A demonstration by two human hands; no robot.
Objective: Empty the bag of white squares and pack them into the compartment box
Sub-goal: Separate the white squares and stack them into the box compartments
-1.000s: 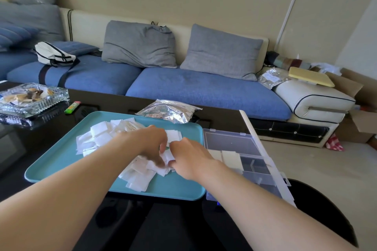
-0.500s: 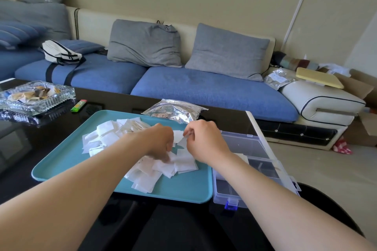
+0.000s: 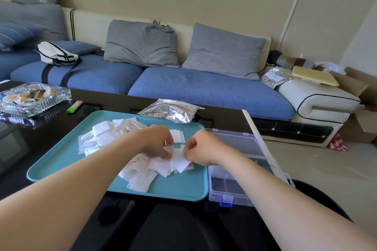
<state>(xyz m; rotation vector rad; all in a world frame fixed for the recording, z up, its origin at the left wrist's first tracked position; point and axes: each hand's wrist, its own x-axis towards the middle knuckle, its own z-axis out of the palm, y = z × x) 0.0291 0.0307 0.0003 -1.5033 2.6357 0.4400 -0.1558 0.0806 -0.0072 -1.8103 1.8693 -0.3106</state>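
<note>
Ideally, the left hand (image 3: pixel 158 142) and right hand (image 3: pixel 201 147), both pinching white squares (image 3: pixel 140 177) in the mid-frame pile on the teal tray (image 3: pixel 61 161), should align a neat stack before moving it right into the compartment box (image 3: pixel 232 189).

The tray (image 3: pixel 61 161) is teal, and the squares (image 3: pixel 102 138) heaped on it are plain white. At its far edge the bag (image 3: pixel 173 111) is crinkled silver foil. On the right, the box (image 3: pixel 214 193) is clear plastic with a blue latch (image 3: pixel 226 203). The table (image 3: pixel 114 102) is glossy black. Far left, the lighter (image 3: pixel 74 106) is bright green. The sofa (image 3: pixel 204 89) has blue seats, a cream frame and grey pillows (image 3: pixel 142 45). The pouch (image 3: pixel 57 54) on it is white with black straps.
</note>
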